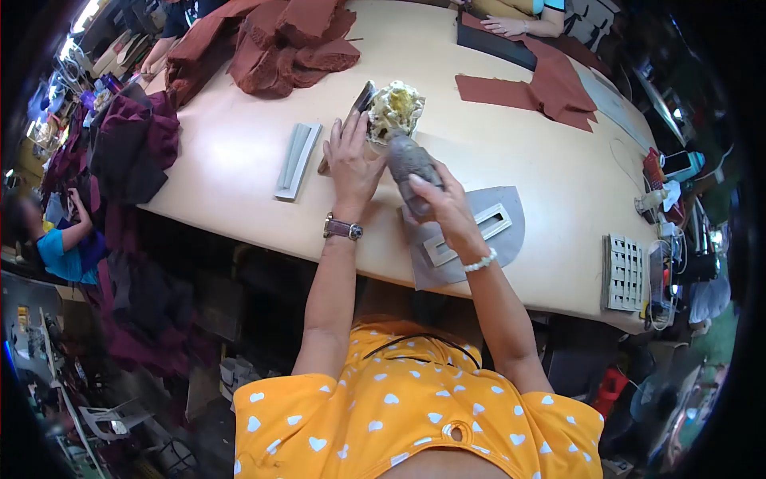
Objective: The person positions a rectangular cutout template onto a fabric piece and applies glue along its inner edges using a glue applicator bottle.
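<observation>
My right hand is wrapped round a grubby grey object shaped like a bottle. Its narrow end points at a lumpy, cream-and-yellow crusted container that looks caked in dried glue. Fingers stretched out, my left hand rests beside that container, touching a dark brown strip that is partly hidden under it. Nearest below my right hand, a pale frame with a long slot lies on a grey rounded panel. Left of my left hand lie pale grey strips.
Rust-brown fabric is heaped at the table's far left, with more brown pieces at the far right. Dark purple cloth hangs off the left edge. A slotted pale rack stands at the right edge. Other people sit around the table.
</observation>
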Available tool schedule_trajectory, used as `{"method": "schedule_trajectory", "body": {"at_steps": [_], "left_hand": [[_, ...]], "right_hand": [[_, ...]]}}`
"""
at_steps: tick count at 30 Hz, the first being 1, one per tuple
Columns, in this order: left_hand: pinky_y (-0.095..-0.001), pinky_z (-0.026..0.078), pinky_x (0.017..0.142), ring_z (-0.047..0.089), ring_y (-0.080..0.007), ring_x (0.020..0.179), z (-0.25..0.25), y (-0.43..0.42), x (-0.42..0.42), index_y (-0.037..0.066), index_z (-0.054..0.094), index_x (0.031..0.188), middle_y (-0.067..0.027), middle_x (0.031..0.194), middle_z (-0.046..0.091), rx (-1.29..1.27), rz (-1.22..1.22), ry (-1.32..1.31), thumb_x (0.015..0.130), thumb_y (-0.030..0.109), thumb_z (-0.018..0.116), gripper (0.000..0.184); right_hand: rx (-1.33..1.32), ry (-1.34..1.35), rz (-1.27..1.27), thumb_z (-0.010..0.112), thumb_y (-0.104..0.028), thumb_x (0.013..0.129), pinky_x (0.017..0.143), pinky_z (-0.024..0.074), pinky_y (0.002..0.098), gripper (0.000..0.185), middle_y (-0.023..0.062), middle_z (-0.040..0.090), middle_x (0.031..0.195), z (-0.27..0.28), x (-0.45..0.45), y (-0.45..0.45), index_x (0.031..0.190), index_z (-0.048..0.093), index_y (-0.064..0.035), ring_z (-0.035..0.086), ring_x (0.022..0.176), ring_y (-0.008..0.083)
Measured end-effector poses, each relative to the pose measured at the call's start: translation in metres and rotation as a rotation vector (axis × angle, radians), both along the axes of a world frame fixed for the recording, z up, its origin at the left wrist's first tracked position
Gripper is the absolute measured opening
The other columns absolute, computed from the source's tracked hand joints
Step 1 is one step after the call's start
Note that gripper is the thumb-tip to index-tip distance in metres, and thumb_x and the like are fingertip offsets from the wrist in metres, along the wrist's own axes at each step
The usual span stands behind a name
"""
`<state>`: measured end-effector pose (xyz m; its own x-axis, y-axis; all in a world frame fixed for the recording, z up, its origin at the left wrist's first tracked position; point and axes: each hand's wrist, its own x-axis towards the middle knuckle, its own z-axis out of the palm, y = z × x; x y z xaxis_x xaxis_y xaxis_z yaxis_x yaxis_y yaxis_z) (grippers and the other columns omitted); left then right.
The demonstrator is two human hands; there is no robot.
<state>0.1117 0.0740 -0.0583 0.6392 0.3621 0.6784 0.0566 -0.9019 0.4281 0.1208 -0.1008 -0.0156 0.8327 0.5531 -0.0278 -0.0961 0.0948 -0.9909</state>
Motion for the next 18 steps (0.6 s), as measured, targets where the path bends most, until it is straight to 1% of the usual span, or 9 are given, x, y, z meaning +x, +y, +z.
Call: {"method": "schedule_trajectory", "body": {"at_steps": [1,2,3,5,8,11,12,15,18], "left_hand": [[-0.0488,0.028,0.099,0.038,-0.0362,0.122,0.002,-0.002,-0.003,0.004,0.045,0.129,-0.0120,0.131,0.047,-0.009,0.005,0.008,0.071,0.037,0.071,0.071],[-0.0477,0.028,0.100,0.038,-0.0360,0.122,0.004,-0.004,-0.003,0.004,0.046,0.129,-0.0130,0.131,0.047,-0.017,0.009,0.011,0.071,0.036,0.071,0.071],[-0.0466,0.028,0.101,0.038,-0.0359,0.122,0.005,-0.005,-0.004,0.004,0.046,0.129,-0.0140,0.130,0.048,-0.025,0.010,0.015,0.071,0.036,0.071,0.071],[-0.0485,0.028,0.099,0.037,-0.0345,0.122,-0.003,-0.004,0.000,0.005,0.047,0.128,-0.0117,0.131,0.047,-0.025,0.007,-0.012,0.068,0.045,0.071,0.077],[-0.0493,0.028,0.099,0.038,-0.0335,0.122,-0.005,-0.001,0.003,0.005,0.048,0.127,-0.0104,0.132,0.047,-0.042,0.005,-0.055,0.065,0.051,0.071,0.080],[-0.0470,0.027,0.100,0.038,-0.0348,0.122,-0.003,-0.004,0.000,0.005,0.046,0.129,-0.0127,0.132,0.047,-0.034,0.001,-0.038,0.067,0.047,0.071,0.079],[-0.0459,0.027,0.101,0.038,-0.0355,0.121,-0.001,-0.004,-0.001,0.005,0.045,0.130,-0.0138,0.131,0.046,-0.025,0.005,-0.026,0.068,0.045,0.072,0.078],[-0.0463,0.027,0.101,0.038,-0.0351,0.122,0.004,-0.006,-0.003,0.004,0.045,0.130,-0.0131,0.132,0.046,-0.049,0.008,0.014,0.069,0.045,0.071,0.078],[-0.0470,0.027,0.100,0.037,-0.0344,0.122,0.003,-0.007,-0.003,0.004,0.045,0.130,-0.0119,0.133,0.045,-0.038,0.030,0.041,0.069,0.046,0.071,0.079]], "right_hand": [[0.032,0.179,0.025,0.063,-0.027,0.082,0.055,0.0495,0.0271,0.056,0.0111,0.060,0.094,0.004,-0.006,-0.009,0.128,0.043,-0.0011,0.060,0.069,0.0162],[0.071,0.270,-0.002,0.064,-0.025,0.082,0.043,0.0451,0.0240,0.054,0.0090,0.059,0.091,0.006,-0.008,-0.014,0.127,0.044,-0.0032,0.057,0.059,0.0121],[0.074,0.262,0.005,0.063,-0.025,0.083,0.044,0.0461,0.0253,0.055,0.0087,0.059,0.090,0.008,-0.009,-0.017,0.128,0.042,-0.0030,0.058,0.061,0.0129],[0.082,0.247,0.011,0.062,-0.025,0.083,0.047,0.0480,0.0280,0.057,0.0081,0.059,0.088,0.010,-0.010,-0.023,0.130,0.040,-0.0024,0.059,0.065,0.0147],[-0.149,-0.530,-0.224,0.062,-0.024,0.082,0.049,0.0502,0.0340,0.061,0.0103,0.057,0.088,0.003,-0.011,-0.009,0.136,0.035,-0.0101,0.061,0.068,0.0206],[-0.674,-1.124,-0.312,0.061,-0.019,0.080,0.051,0.0510,0.0388,0.067,0.0130,0.052,0.090,0.024,-0.010,0.003,0.140,0.031,-0.0206,0.060,0.069,0.0275],[-0.831,-1.165,-0.326,0.062,-0.015,0.076,0.051,0.0504,0.0399,0.072,0.0145,0.047,0.093,0.019,-0.009,0.005,0.140,0.030,-0.0294,0.059,0.067,0.0314],[-0.938,-1.269,-0.306,0.061,-0.011,0.075,0.051,0.0502,0.0391,0.073,0.0134,0.047,0.091,0.005,-0.007,-0.005,0.139,0.031,-0.0289,0.058,0.065,0.0308],[-1.009,-1.244,-0.247,0.062,-0.010,0.073,0.052,0.0505,0.0396,0.073,0.0136,0.047,0.093,-0.001,-0.012,-0.018,0.138,0.034,-0.0293,0.058,0.067,0.0305]]}}
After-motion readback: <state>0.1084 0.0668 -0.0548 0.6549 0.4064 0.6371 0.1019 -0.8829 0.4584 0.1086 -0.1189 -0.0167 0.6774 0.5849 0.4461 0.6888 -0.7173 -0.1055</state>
